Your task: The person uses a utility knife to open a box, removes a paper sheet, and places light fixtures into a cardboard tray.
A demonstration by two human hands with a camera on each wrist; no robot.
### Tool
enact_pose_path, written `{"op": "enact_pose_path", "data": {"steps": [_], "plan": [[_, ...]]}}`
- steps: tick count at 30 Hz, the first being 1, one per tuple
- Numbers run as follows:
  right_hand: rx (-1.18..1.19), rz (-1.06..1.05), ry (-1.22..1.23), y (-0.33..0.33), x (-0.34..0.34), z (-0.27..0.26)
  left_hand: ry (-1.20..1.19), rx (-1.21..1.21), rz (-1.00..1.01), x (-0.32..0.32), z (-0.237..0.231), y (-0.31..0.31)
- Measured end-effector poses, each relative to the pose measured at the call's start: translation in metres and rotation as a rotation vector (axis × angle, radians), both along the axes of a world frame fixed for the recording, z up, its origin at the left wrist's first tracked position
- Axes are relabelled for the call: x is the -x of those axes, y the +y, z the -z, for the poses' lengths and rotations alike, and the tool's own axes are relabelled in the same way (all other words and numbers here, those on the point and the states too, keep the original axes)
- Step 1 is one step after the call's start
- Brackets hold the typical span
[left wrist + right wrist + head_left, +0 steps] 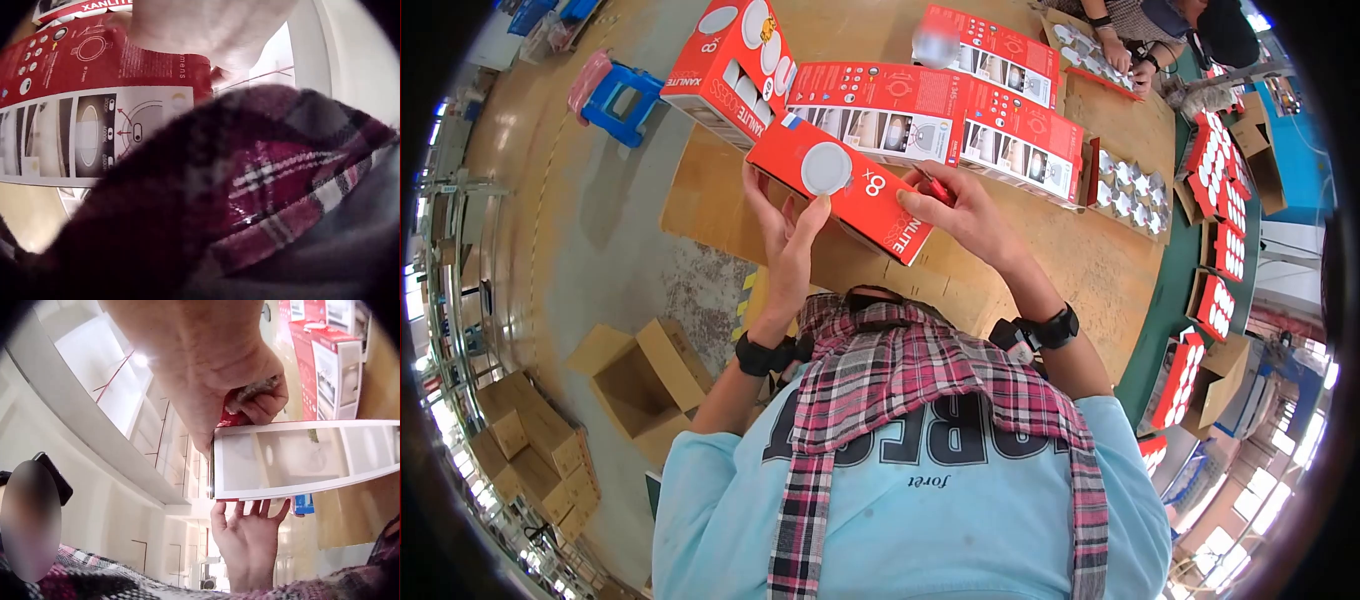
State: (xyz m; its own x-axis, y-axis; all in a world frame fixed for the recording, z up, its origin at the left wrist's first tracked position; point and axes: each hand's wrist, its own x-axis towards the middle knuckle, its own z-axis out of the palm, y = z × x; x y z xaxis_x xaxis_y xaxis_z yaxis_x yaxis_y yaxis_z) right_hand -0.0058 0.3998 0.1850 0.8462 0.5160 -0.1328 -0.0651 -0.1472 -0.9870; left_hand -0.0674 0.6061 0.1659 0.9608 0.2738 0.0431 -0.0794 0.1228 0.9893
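A long red box (868,190) with a round white lamp picture and "x8" on it is held tilted in front of the body. My left hand (785,245) grips its near left side, thumb on the printed face and fingers along the edge. In the right wrist view the left hand's fingers (249,534) reach up to the box's underside. My right hand (965,215) lies at the box's right end with its thumb on the face. Its other fingers curl round a small red object (937,187) with a dark tip, mostly hidden in the palm.
A red carton (725,85) stands upright at the table's left corner. Several similar boxes (880,105) lie beyond. An open box of silvery lamps (1130,195) is at the right. Another person (1135,40) works at the far right. Empty cardboard boxes (640,385) and a blue stool (622,98) stand on the floor.
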Motion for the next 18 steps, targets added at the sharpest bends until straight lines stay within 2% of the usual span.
{"op": "enact_pose_path", "data": {"steps": [10, 18], "plan": [[-0.080, -0.022, 0.059, 0.003, 0.006, 0.004, -0.010, 0.044, -0.003, 0.006, 0.008, 0.005], [0.071, -0.071, 0.022, 0.001, 0.002, -0.009, 0.086, -0.071, 0.000, -0.003, -0.001, 0.008]]}}
